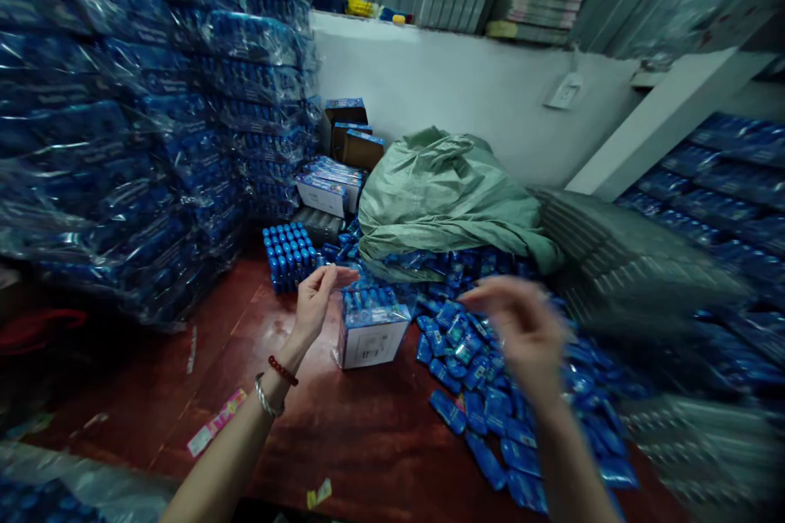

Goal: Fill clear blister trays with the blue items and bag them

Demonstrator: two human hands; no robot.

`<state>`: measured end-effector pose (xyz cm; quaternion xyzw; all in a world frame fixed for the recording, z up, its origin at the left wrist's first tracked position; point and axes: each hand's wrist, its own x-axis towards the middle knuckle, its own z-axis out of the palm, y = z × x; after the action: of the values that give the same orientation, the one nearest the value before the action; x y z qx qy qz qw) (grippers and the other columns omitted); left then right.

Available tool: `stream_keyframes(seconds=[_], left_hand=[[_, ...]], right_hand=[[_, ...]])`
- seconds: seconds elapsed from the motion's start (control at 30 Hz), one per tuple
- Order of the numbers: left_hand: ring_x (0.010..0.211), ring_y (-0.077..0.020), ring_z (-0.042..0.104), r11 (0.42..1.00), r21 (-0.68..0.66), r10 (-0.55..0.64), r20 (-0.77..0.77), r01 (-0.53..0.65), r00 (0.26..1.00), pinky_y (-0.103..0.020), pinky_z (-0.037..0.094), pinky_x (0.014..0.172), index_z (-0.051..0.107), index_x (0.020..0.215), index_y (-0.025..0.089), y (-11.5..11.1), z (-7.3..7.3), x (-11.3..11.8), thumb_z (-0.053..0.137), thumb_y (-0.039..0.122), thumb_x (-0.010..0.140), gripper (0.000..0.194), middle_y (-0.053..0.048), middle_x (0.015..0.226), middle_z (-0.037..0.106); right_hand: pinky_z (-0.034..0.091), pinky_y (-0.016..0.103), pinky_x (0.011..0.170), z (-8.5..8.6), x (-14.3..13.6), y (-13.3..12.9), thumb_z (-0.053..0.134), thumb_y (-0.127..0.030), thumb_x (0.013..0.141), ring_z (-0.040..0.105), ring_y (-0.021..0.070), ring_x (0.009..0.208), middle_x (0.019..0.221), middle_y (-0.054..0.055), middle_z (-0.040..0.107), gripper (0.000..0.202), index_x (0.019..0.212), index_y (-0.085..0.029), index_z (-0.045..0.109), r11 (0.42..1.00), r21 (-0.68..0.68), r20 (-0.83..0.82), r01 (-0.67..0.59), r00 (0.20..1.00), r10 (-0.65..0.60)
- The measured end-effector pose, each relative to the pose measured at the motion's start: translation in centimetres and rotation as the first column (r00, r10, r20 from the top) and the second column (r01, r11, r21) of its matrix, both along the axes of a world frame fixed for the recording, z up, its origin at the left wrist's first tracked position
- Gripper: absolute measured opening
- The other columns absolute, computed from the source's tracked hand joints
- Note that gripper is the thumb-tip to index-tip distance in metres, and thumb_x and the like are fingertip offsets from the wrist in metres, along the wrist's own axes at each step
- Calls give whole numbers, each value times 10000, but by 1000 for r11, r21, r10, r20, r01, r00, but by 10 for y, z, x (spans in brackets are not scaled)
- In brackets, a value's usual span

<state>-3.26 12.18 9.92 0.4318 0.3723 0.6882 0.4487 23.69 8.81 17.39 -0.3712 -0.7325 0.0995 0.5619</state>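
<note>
My left hand (pixel 319 294), with a red bead bracelet and a silver bangle on its wrist, is at the left upper edge of a display box (pixel 373 343). Its fingers stretch to the right and hold nothing that I can see. The box is white and blue, stands upright on the table and has blue-topped small packs (pixel 368 298) inside. My right hand (pixel 524 327) hovers above a loose heap of small blue packs (pixel 478 368), smeared by motion. Whether anything is in its fingers is not clear.
A block of blue packs (pixel 288 255) stands behind my left hand. A green sack (pixel 454 188) lies over the heap's back. Wrapped blue bundles (pixel 263 82) tower at left; grey plastic trays (pixel 631 261) are stacked at right. Flat boxes (pixel 325 189) lie by the wall.
</note>
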Motion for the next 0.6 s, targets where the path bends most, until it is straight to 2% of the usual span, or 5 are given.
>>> stream_keyframes(seconds=[0.1, 0.17, 0.27, 0.47, 0.6], left_hand=[[842, -205, 671, 1000, 19, 21, 11, -22, 1000, -348, 501, 835, 660, 824, 150, -2, 3, 7, 545, 442, 830, 313, -67, 860, 717], [851, -200, 665, 999, 24, 41, -31, -40, 999, -336, 490, 843, 663, 818, 158, -7, 4, 7, 530, 430, 841, 303, -61, 858, 716], [860, -194, 650, 999, 36, 3, -260, 6, 966, -297, 476, 826, 690, 815, 156, -23, -2, 5, 517, 402, 854, 304, -66, 862, 713], [946, -191, 636, 965, 113, -124, -603, 238, 788, -329, 443, 907, 696, 953, 202, -58, -44, 7, 431, 294, 906, 284, -65, 991, 703], [984, -188, 630, 921, 244, -41, -716, 304, 697, -392, 406, 979, 662, 1002, 214, -60, -61, 5, 400, 240, 910, 279, -78, 1023, 694]], right_hand=[[426, 451, 987, -79, -68, -21, 347, 19, 730, 456, 222, 1226, 1304, 102, 519, 609, 1286, -190, 485, 994, -11, 545, -105, 833, 94], [309, 516, 1061, -115, -96, -14, 342, 48, 688, 311, 244, 1326, 1388, 93, 433, 703, 1351, -175, 411, 1000, 9, 668, 13, 744, -16], [242, 544, 1079, -137, -112, 2, 362, 38, 704, 276, 255, 1339, 1401, 96, 415, 701, 1377, -161, 368, 983, 12, 672, 182, 727, -143], [207, 549, 1087, -141, -102, -7, 373, -31, 725, 276, 246, 1344, 1375, 106, 446, 635, 1347, -155, 415, 990, -137, 397, 15, 917, 41], [421, 428, 946, -137, -89, -11, 367, -163, 812, 546, 218, 1115, 1135, 87, 633, 387, 1122, -201, 596, 931, -350, -258, -108, 966, 15]])
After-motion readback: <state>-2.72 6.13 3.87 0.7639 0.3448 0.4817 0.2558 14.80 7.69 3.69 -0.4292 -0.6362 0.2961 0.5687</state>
